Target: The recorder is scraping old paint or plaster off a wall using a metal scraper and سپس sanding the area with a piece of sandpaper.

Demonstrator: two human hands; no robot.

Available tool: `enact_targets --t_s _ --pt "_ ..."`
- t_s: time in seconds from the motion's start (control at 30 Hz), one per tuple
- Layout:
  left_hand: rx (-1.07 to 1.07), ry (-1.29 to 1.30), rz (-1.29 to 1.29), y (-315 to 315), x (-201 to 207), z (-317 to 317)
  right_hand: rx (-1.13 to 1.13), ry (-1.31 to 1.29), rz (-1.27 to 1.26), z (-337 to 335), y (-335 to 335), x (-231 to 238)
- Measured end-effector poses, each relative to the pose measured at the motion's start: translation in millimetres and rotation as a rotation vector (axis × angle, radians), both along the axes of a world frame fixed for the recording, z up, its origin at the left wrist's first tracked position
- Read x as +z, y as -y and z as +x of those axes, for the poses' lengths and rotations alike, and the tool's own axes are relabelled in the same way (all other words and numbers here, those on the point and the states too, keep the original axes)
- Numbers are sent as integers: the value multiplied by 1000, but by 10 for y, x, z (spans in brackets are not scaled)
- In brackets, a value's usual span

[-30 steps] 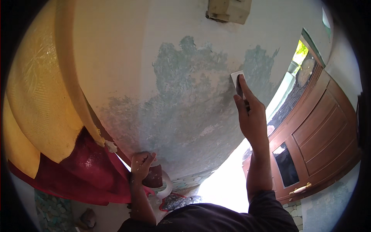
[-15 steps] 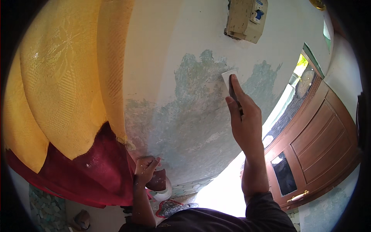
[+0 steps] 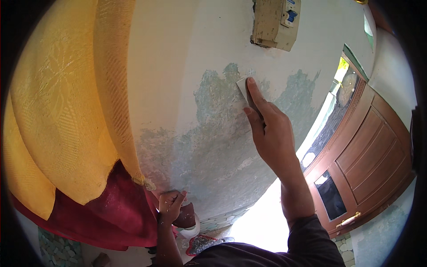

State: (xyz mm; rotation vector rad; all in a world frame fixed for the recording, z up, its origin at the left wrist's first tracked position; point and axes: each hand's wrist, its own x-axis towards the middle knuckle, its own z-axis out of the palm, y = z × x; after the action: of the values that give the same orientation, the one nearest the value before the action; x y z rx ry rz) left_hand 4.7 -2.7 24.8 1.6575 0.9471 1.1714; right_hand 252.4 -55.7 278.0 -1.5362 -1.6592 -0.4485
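Note:
My right hand [image 3: 275, 127] grips a putty knife [image 3: 253, 100], its fingers closed round the handle and the index finger stretched along the blade. The pale blade lies against the wall [image 3: 222, 138], at the upper part of a rough grey-green patch where the white paint is gone. Low on the left, my left hand [image 3: 169, 205] is closed, with the thumb raised. A dark brown piece [image 3: 185, 216] shows just beside and below it; whether the fingers hold this piece cannot be made out.
A yellow curtain [image 3: 62, 107] with a dark red lower part [image 3: 120, 213] hangs at the left. Above is a beige switch box [image 3: 275, 26]. A brown wooden door [image 3: 373, 147] stands at the right. Below are a white bucket [image 3: 192, 231] and a speckled red-edged thing [image 3: 204, 244].
My right hand and the putty knife have moved left along the wall, and the blade has tilted further left. The whole view has shifted slightly. My left hand stays closed.

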Motion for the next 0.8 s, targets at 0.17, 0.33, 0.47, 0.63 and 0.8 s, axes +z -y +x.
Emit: enact_targets --t_s 0.17,0.33,0.47,0.63,0.8 --pt "-12 8 39 -49 -50 3 24 39 53 40 24 -41" --pt "-8 22 45 -12 4 50 -10 63 61 -9 -68 -52" --pt "-15 59 45 -24 55 57 31 36 34 39 11 -73" --pt "-4 77 42 -5 -23 17 3 -5 0 -79 8 -8" --pt "9 214 -83 -1 12 -29 -5 -29 -58 5 52 40"
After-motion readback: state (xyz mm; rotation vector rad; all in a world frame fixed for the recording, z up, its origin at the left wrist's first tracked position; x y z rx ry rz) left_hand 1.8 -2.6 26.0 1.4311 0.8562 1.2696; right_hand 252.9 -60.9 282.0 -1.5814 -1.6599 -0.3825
